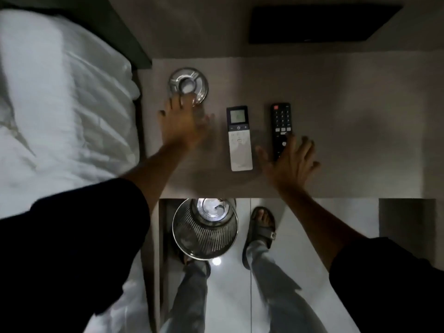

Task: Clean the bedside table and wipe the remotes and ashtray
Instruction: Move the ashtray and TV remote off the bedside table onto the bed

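A bed [60,104] with white sheets lies at the far left, beside the table [336,104]. On the table, the left hand [185,123] reaches out with fingers spread, empty, its fingertips over the near edge of the glass ashtray [188,85]. Next come the white remote [239,138] and the black remote [281,126], side by side, and the right hand [288,162] is open flat, fingers touching the black remote's lower end.

white remote [239,138] | black remote [280,126] | mesh bin [205,234] — silver | bedding [60,104] — white
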